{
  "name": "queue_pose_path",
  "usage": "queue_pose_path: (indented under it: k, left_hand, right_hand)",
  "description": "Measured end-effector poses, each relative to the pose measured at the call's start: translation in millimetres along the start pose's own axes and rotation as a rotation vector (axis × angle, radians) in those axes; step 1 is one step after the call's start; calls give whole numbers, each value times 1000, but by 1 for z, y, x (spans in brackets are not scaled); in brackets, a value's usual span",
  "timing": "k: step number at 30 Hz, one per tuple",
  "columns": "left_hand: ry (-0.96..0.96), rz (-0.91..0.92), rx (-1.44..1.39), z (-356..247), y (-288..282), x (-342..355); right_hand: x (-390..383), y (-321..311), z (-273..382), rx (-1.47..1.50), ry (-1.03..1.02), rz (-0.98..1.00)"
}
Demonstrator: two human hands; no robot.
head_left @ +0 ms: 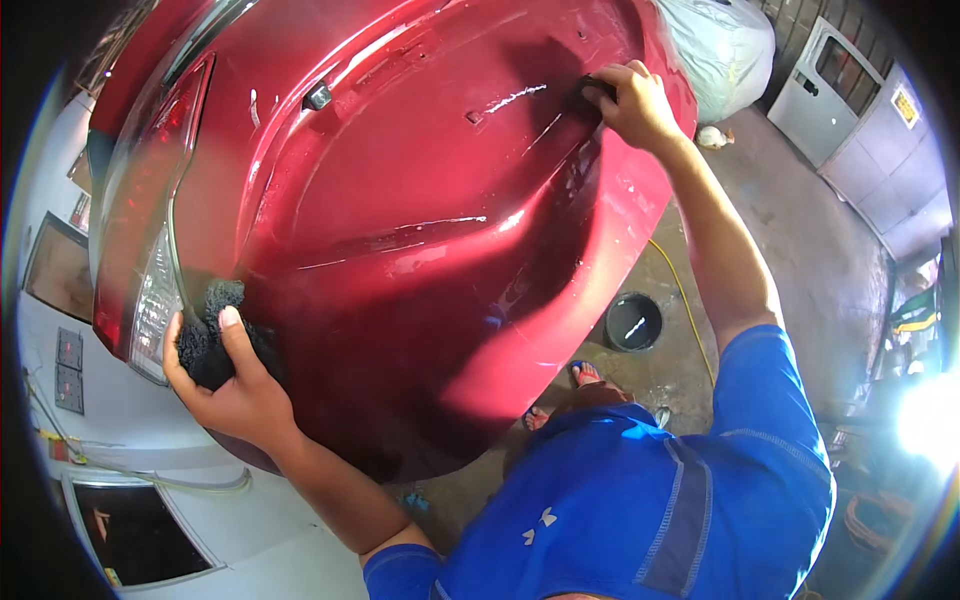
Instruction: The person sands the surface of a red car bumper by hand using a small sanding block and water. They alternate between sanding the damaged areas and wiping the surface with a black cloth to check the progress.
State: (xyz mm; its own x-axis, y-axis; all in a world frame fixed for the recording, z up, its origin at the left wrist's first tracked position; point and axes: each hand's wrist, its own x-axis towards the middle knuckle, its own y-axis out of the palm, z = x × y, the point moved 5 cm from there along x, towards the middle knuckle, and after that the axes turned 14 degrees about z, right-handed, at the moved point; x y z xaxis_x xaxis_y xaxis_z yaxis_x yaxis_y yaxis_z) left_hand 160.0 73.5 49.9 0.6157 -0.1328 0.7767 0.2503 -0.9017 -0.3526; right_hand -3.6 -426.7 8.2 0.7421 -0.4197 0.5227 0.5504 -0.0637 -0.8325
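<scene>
Two hands, one fuzzy cloth, one small dark pad, one red car panel

Left hand (240, 395): fingers and thumb closed around the cloth (203, 350), gripping it against the panel's lower left, beside the lamp. Right hand (637, 105): fingers bent, thumb opposed, pinching the pad (597, 90) at the panel's upper right; the pad's outline is mostly lost in shadow

Panel (390, 330): in front of the person, filling the upper middle of the view. Glossy painted surface, broad and curved, with a long crease and a recessed middle; several pale, shiny streaks that look wet. One lamp (155, 270) on its left: elongated, red plastic above, clear ribbed section below. Cloth dark grey to black, nubbly pile, bunched, one paler tuft standing above the thumb

Floor: one round dark bucket (659, 326) near the panel's lower right edge, bright reflection inside; one thin yellow cord (690, 308) curving past it. Two feet in sandals (577, 368) below the panel

Further off: one pale detached door (812, 95), hard, flat, upright, with a window opening; one bulky thing in crinkled translucent plastic (718, 55), just beyond the panel's upper right
</scene>
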Motion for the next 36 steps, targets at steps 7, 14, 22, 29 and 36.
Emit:
queue_pose_path:
  k: [7, 14, 22, 29, 36]
  left_hand:
    - [-52, -38, 94, 15, -25, -2]
    - [74, -34, 157, 1, -7, 2]
    - [59, -41, 152, 11, -25, 0]
    - [54, -49, 220, 12, -14, -3]
    - [41, -53, 142, 16, -11, -4]
  right_hand:
    - [-53, 14, 177, 353, -409, 68]
    - [25, 4, -26, 33, 95, 84]
    - [-19, 10, 78, 356, -62, 144]
    - [-6, 17, 83, 78, -30, 313]
    - [20, 9, -1, 185, 122, 233]
